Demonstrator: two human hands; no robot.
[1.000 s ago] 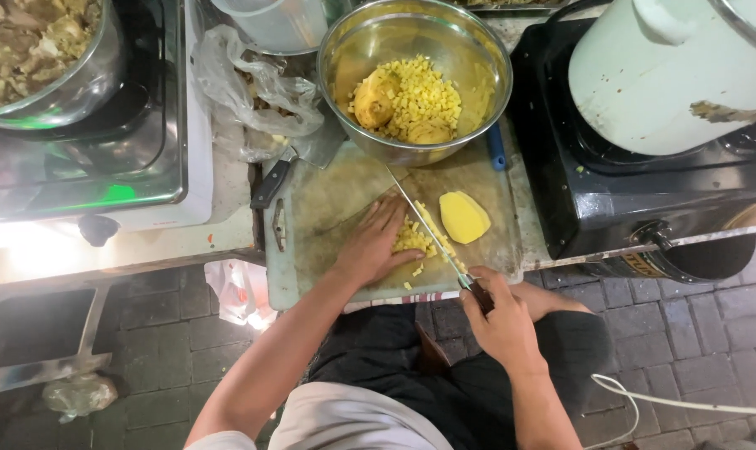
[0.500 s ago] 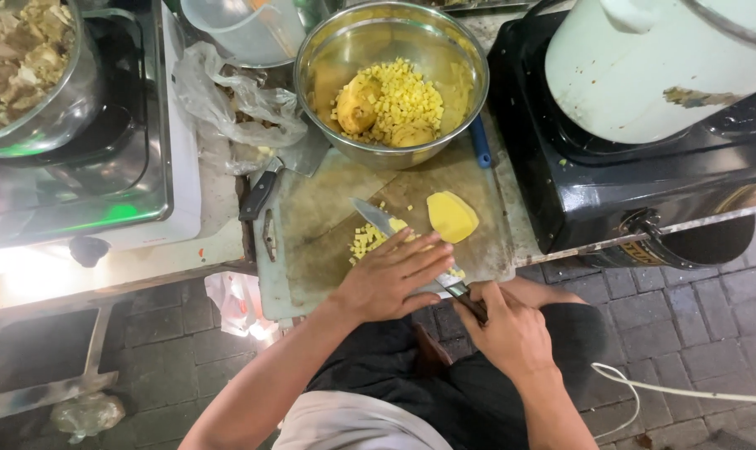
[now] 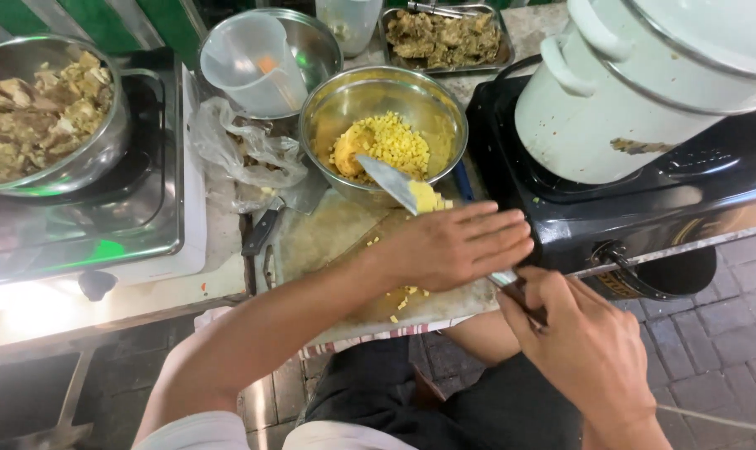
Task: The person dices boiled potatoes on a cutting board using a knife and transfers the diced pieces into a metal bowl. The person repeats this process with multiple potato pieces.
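My right hand grips the dark handle of a knife whose blade is raised, its tip over the rim of a steel bowl. Diced yellow pieces ride on the blade. My left hand lies flat against the blade and those pieces, fingers together. The bowl holds more diced yellow food. Under my hands lies a worn cutting board with a few yellow bits left on it.
A white pot sits on a black stove at right. At left a steel pan of cooked chunks rests on a burner. Behind the bowl stand a clear plastic jug, a crumpled plastic bag and a tray of cooked food. A second knife lies left of the board.
The knife has gone from cutting on the board to lifted toward the bowl with diced pieces on its blade. My left hand moved from the board onto the blade.
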